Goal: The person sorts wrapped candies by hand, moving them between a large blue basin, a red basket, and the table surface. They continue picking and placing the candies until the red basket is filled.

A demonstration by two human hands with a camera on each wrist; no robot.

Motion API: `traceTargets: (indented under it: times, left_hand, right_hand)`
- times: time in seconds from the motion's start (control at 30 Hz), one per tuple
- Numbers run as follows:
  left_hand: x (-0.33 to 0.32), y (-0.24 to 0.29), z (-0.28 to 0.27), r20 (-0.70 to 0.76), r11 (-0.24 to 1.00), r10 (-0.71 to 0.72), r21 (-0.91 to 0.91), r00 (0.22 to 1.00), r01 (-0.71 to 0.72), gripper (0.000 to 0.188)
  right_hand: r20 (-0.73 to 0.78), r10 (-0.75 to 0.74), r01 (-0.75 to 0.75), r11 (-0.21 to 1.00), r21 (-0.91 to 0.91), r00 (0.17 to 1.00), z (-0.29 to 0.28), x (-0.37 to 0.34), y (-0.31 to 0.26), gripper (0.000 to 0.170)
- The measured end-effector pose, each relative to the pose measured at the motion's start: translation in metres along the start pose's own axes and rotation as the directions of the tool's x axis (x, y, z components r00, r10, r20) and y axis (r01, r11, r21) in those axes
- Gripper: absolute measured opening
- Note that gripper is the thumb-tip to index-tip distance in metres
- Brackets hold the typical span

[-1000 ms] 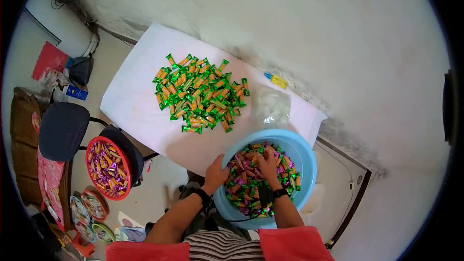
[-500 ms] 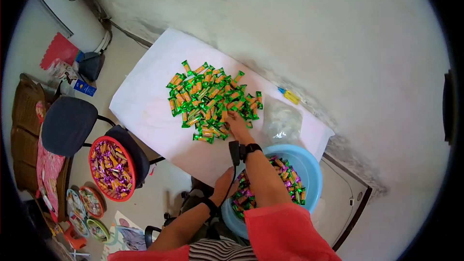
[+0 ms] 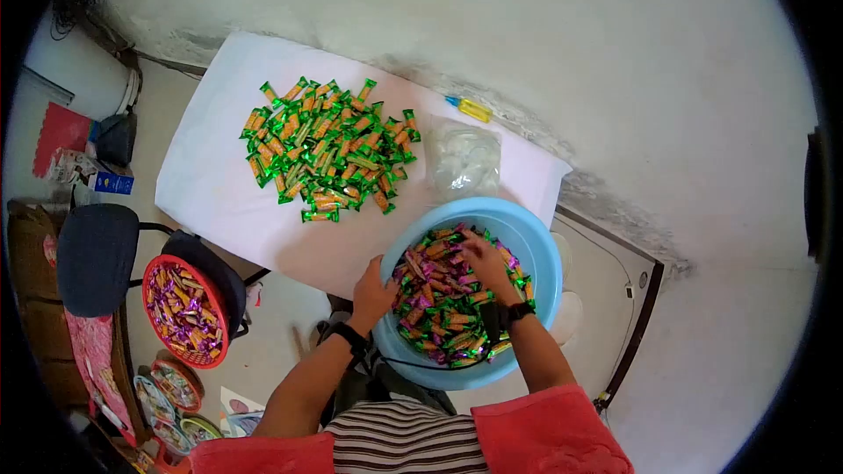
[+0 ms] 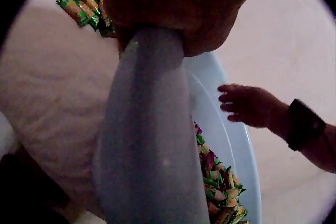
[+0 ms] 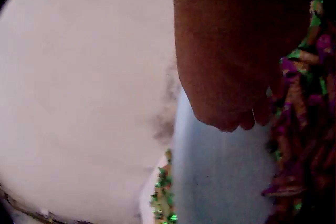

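Observation:
A light blue basin (image 3: 546,256), full of small wrapped snacks (image 3: 457,320) in green and purple wrappers, stands at the front of the table. My left hand (image 3: 372,295) grips its left rim, and in the left wrist view the fingers fold over the basin edge. Above the heap inside the basin is my right hand (image 3: 485,263), fingers loosely spread. The left wrist view shows the same hand (image 4: 249,105) with its fingers apart and nothing between them. On the white-covered table lies a pile of green-wrapped snacks (image 3: 325,149), away from both hands.
A clear plastic bag (image 3: 465,161) and a yellow bottle with a blue tip (image 3: 472,109) lie by the wall. To the left, a red basket (image 3: 226,314) of purple-wrapped snacks sits on a chair (image 3: 98,259). Several small baskets (image 3: 200,428) stand on the floor.
Half a second ago my right hand was at the green-wrapped pile; now it is back over the basin. My left hand stays at the basin's left rim.

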State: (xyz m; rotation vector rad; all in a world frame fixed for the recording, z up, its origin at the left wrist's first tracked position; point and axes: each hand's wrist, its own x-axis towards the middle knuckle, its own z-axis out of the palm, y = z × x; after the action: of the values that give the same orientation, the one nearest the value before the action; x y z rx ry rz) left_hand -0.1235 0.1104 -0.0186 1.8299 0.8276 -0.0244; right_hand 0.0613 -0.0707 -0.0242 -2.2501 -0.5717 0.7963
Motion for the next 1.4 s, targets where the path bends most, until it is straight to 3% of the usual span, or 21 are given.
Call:
traceTargets:
  times: [0.03,0.1,0.13,0.27,0.33,0.37,0.43,0.53,0.67,0.77,0.97,1.03,1.07,1.13,1.17,1.23,1.27,1.3,1.37,1.4]
  left_hand:
    - [0.0,0.001,0.0,-0.025,1.0,0.016,0.019,1.0,-0.015,0.048]
    - [0.0,0.002,0.001,-0.03,0.999,0.027,0.019,0.999,-0.026,0.048]
    - [0.001,0.001,0.002,-0.037,0.999,0.036,0.017,0.999,-0.035,0.048]
    - [0.001,-0.001,0.004,-0.068,0.996,0.063,0.069,0.996,-0.058,0.047]
    - [0.0,0.003,0.003,-0.069,0.998,0.037,0.048,0.997,-0.034,0.045]
    - [0.001,0.004,0.003,-0.069,0.998,0.037,0.053,0.997,-0.034,0.045]
    - [0.0,0.005,0.003,-0.06,0.996,0.01,0.084,0.998,-0.005,0.045]
    - [0.001,0.008,0.002,-0.064,0.995,0.045,0.087,0.997,-0.039,0.046]
    - [0.001,0.002,0.003,-0.063,0.998,0.011,0.055,0.998,-0.008,0.047]
    - [0.001,-0.001,0.005,-0.065,0.998,0.023,0.066,0.998,-0.019,0.048]
    - [0.001,-0.003,0.005,-0.082,0.998,0.035,0.06,0.996,-0.03,0.048]
    - [0.001,-0.003,0.004,-0.076,0.998,0.029,0.05,0.997,-0.025,0.047]
    - [0.0,-0.003,0.003,-0.079,0.999,0.029,0.044,0.996,-0.026,0.047]
    - [0.0,-0.003,0.003,-0.086,0.998,0.047,0.04,0.995,-0.043,0.047]
    - [0.0,-0.003,0.003,-0.09,0.998,0.05,0.032,0.995,-0.047,0.047]
    - [0.0,-0.005,0.003,-0.058,0.999,0.037,0.015,0.998,-0.036,0.047]
    - [0.001,-0.005,0.002,-0.067,0.999,0.039,0.009,0.997,-0.038,0.047]
    - [0.001,-0.005,0.002,-0.045,1.0,0.019,0.016,0.999,-0.018,0.047]
    - [0.0,-0.004,0.001,-0.03,1.0,-0.001,0.021,1.0,0.002,0.047]
    - [-0.001,-0.002,0.0,-0.017,1.0,-0.012,0.017,1.0,0.012,0.046]
  right_hand:
    - [-0.003,0.001,-0.001,1.0,0.004,1.0,0.004,-0.004,0.008,0.025]
    - [-0.066,-0.043,0.023,0.96,-0.278,0.997,0.018,-0.005,0.02,0.027]
    - [-0.151,-0.179,0.125,0.942,-0.312,0.972,0.029,0.0,0.027,0.028]
    - [-0.251,-0.264,0.121,0.874,-0.47,0.931,0.058,0.036,0.05,0.028]
    - [-0.13,-0.162,0.037,0.754,-0.656,0.978,0.064,0.046,0.053,0.028]
    - [-0.132,-0.162,0.038,0.758,-0.652,0.978,0.065,0.051,0.054,0.028]
    - [0.035,-0.013,0.034,0.698,-0.715,0.999,0.058,0.056,0.043,0.027]
    - [0.088,0.003,0.066,0.633,-0.771,0.996,0.051,0.052,0.033,0.029]
    - [0.081,0.028,0.044,0.638,-0.769,0.996,0.046,0.052,0.037,0.032]
    - [0.054,-0.074,0.091,0.709,-0.7,0.996,0.05,0.051,0.054,0.029]
    - [0.044,0.052,-0.015,0.801,-0.599,0.998,0.044,0.042,0.051,0.025]
    - [-0.098,-0.131,0.076,0.897,-0.436,0.987,0.039,0.031,0.043,0.024]
    - [-0.097,-0.134,0.078,0.894,-0.442,0.986,0.038,0.028,0.042,0.024]
    - [-0.066,0.02,-0.037,0.961,-0.274,0.998,0.035,0.02,0.042,0.019]
    - [-0.068,0.015,-0.034,0.959,-0.282,0.998,0.032,0.017,0.041,0.019]
    - [-0.134,0.011,-0.015,1.0,-0.027,0.991,0.028,0.01,0.03,0.017]
    - [-0.231,-0.067,0.039,0.991,-0.127,0.971,0.026,0.005,0.024,0.015]
    - [-0.228,-0.078,0.048,0.99,-0.133,0.971,0.023,0.004,0.015,0.015]
    - [-0.281,-0.051,0.085,0.99,0.109,0.958,0.015,0.0,-0.001,0.014]
    - [-0.258,-0.032,0.066,0.99,0.125,0.966,0.012,-0.002,-0.004,0.014]
